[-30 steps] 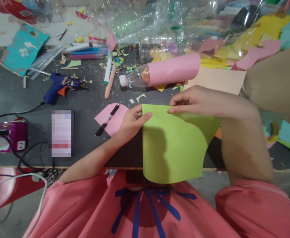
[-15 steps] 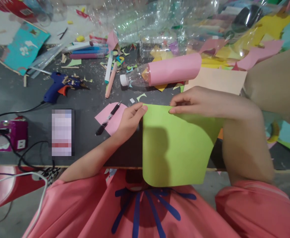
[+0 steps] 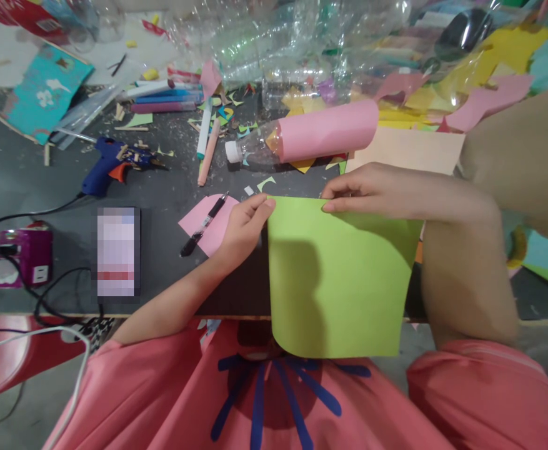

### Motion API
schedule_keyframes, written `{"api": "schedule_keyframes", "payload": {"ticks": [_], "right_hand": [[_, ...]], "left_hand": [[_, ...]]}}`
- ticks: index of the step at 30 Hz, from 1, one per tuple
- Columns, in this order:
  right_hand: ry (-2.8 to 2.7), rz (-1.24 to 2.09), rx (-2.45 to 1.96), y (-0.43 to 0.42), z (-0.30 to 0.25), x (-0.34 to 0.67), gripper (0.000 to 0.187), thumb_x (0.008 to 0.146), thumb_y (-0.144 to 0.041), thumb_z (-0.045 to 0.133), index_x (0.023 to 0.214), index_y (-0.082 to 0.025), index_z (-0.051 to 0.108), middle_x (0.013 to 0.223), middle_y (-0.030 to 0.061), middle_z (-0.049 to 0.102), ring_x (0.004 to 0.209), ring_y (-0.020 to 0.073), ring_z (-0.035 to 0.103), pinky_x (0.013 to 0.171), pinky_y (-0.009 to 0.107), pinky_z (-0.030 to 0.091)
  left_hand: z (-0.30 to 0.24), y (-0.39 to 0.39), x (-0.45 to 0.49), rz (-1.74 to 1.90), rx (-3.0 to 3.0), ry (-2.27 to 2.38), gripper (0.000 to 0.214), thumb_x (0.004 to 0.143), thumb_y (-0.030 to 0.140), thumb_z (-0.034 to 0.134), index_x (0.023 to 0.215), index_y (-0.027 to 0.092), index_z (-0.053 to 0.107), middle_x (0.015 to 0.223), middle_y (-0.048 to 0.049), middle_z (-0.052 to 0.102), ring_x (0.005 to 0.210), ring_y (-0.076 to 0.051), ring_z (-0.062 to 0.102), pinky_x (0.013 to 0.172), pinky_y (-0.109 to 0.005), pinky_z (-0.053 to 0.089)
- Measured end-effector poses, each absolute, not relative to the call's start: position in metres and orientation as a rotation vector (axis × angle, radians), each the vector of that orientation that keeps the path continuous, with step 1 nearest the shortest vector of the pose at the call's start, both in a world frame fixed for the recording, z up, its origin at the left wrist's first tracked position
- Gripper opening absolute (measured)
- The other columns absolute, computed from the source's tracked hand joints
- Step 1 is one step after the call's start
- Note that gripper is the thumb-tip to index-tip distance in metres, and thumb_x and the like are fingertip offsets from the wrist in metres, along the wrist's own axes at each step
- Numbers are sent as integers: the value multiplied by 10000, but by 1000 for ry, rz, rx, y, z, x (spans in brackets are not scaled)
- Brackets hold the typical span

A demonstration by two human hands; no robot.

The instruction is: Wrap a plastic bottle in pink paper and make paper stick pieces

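A lime-green sheet of paper (image 3: 348,281) hangs over the table's front edge, its lower end curling toward my shirt. Its upper left corner is pinched between thumb and fingers of my left hand (image 3: 248,225). Farther along the same top edge, my right hand (image 3: 367,194) grips the paper with thumb and fingers. Beyond the sheet lies a clear plastic bottle (image 3: 255,147) with a white cap, wrapped in pink paper (image 3: 330,131). Beside my left hand, a black pen (image 3: 203,225) rests on a pink paper piece (image 3: 217,234).
At the left are a blue glue gun (image 3: 102,165), a phone (image 3: 115,251) and a purple box (image 3: 25,253) with cables. Markers (image 3: 165,99), paper scraps and clear plastic bottles (image 3: 255,37) crowd the back. A peach sheet (image 3: 409,150) lies behind my right hand.
The green sheet's lower end has swung slightly to the right and flattened out a little. Both hands keep their hold on its top edge, almost unmoved.
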State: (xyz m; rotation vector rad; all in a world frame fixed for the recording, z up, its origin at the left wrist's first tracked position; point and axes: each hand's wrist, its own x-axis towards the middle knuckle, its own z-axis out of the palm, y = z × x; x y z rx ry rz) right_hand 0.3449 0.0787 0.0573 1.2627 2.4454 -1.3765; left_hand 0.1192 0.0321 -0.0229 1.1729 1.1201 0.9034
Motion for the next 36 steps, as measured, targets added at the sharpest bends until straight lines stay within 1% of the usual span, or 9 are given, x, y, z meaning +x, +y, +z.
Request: {"api": "schedule_keyframes", "payload": {"ticks": [11,22,25,27,29,30,32,34,36], "right_hand": [[2451,-1357,1241,79,57,345,312,913,-402,463,712,-198,585,671,10,581,616,143,484,601,293,321],[2498,-1309,1240,82,52,346,318,918,-393,456,725,-187,601,656,-1,572,605,134,474,608,282,315],[2481,-1324,1228,81,49,348,321,917,-402,444,720,-195,590,654,4,577,603,145,484,608,291,313],[2475,-1336,1221,81,48,349,317,916,-398,437,716,-198,580,657,7,584,605,149,495,608,294,311],[2476,-1337,1217,81,47,349,311,913,-393,441,709,-198,572,654,7,586,602,148,498,606,295,306],[2476,-1332,1218,81,47,349,308,911,-391,443,707,-198,570,649,6,583,597,146,494,604,294,303],[2477,-1312,1229,81,47,348,299,908,-380,449,707,-196,572,639,0,576,584,138,483,599,291,296],[2485,-1281,1245,81,48,346,286,904,-359,454,704,-192,573,626,-7,567,568,128,466,593,287,286],[2491,-1251,1254,79,49,343,280,899,-339,464,689,-189,572,604,-14,551,548,117,443,585,285,273]], "left_hand": [[-13,31,120,926,1261,1168,364,895,371,553,598,188,447,594,41,354,586,-107,332,573,-267,285],[-13,37,116,912,1512,1171,423,902,533,495,653,193,453,601,39,368,587,-106,358,556,-245,330],[-16,37,116,926,1558,1170,400,912,528,486,704,189,524,623,27,450,602,-110,426,575,-241,371],[-19,36,116,926,1559,1163,324,922,495,495,889,197,617,659,24,524,563,-100,438,539,-232,364],[-20,36,116,930,1573,1152,282,927,440,511,1061,222,631,736,17,600,525,-82,428,506,-220,347],[-20,36,115,934,1593,1147,264,927,406,518,1076,225,637,787,8,632,534,-77,443,509,-214,354],[-19,36,115,955,1624,1133,205,916,338,532,1001,204,663,885,-14,671,604,-79,506,548,-204,389],[-17,36,115,958,1616,1124,158,891,287,553,935,183,664,900,-22,681,637,-78,531,555,-191,397],[-16,36,116,940,1592,1129,138,854,269,590,931,178,661,881,-14,684,575,-61,483,506,-182,364]]}}
